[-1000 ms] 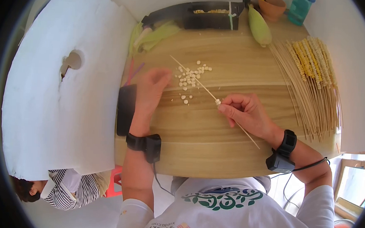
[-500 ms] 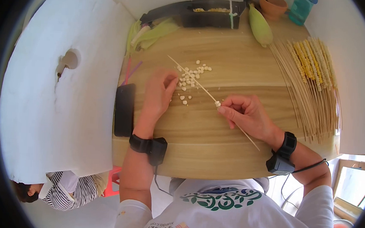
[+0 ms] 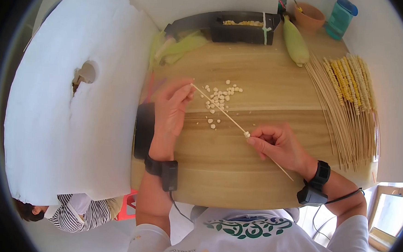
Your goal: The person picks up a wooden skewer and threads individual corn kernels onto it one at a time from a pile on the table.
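Over the wooden table [image 3: 235,183], pinches the skewer [image 3: 227,114], near its threaded kernels [image 3: 247,134], between thumb and fingers of the right hand [image 3: 281,147]; holds the left hand [image 3: 171,108] at the far tip with fingers curled, but cannot tell through blur whether gripping anything. Shows loose kernels [image 3: 219,98] scattered beside the skewer.

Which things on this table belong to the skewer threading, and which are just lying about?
Part of the job, it seems:
held skewer
loose pale kernels
bare sticks
kernel-covered skewers

Apparently just lying about:
brown bowl
blue bottle
green husks
dark flat object, partly hidden
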Motion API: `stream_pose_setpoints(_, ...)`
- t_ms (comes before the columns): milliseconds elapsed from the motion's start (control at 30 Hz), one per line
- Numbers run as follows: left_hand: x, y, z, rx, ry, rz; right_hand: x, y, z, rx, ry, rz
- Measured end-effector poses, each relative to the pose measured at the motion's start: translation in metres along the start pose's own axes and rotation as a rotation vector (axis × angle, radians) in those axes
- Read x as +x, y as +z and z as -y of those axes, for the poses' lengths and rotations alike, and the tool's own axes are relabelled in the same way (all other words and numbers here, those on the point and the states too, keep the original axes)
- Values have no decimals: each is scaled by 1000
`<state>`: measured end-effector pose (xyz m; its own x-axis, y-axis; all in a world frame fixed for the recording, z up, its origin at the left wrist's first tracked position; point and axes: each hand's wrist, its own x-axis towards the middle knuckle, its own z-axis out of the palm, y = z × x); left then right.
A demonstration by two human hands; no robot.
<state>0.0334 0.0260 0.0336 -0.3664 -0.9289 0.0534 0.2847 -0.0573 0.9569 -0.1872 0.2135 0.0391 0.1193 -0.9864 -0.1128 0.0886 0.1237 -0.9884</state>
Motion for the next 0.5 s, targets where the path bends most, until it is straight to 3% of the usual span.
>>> stream_pose_setpoints(500, -2, -4, 7, -447, -195, 44, -1, 0, 6, -39, 48, -27)
